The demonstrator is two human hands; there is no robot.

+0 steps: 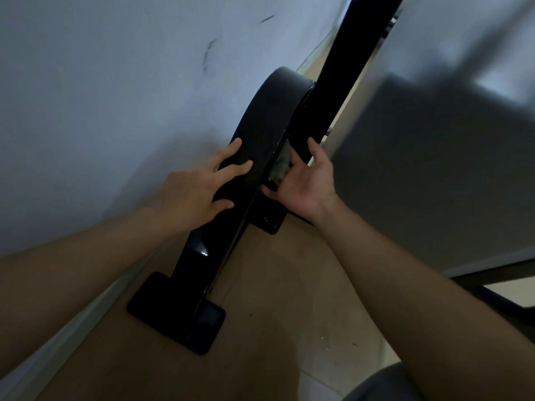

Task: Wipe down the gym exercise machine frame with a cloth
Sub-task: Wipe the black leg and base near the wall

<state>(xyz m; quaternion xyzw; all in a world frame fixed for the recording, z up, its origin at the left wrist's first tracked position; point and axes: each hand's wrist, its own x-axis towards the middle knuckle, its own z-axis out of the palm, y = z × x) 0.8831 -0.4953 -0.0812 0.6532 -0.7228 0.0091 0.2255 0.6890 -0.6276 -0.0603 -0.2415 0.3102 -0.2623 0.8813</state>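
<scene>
Step in hand: wiping the narrow channel between the matte black rounded wheel housing [266,117] and the glossy black slanted frame bar [356,53].
Cloth: small crumpled grey-green cloth [281,164], tucked into that channel low on the right side of the wheel housing, touching the frame bar.
Right hand [304,180]: grasping the cloth, fingers bunched round it, thumb stretched up along the edge of the frame bar.
Left hand [199,183]: released, fingers spread flat over the top of the wheel housing, holding nothing, apparently bracing.
Machine: standing on the brown floor [275,285] just beside the pale wall [101,96], flat black base foot [162,302] nearest the camera.
Pressure: probably best kept firm and even, with the cloth wadded thin enough to reach the seam.
Stroke: likely better as long passes along the channel than as dabs, since glossy paint tends to show smears.
Bracing: worth keeping the left palm planted so the machine does not rock towards the wall.
Risk: knuckles catching in the tight gap, or the cloth slipping from the fingers and dropping behind the wheel housing.
</scene>
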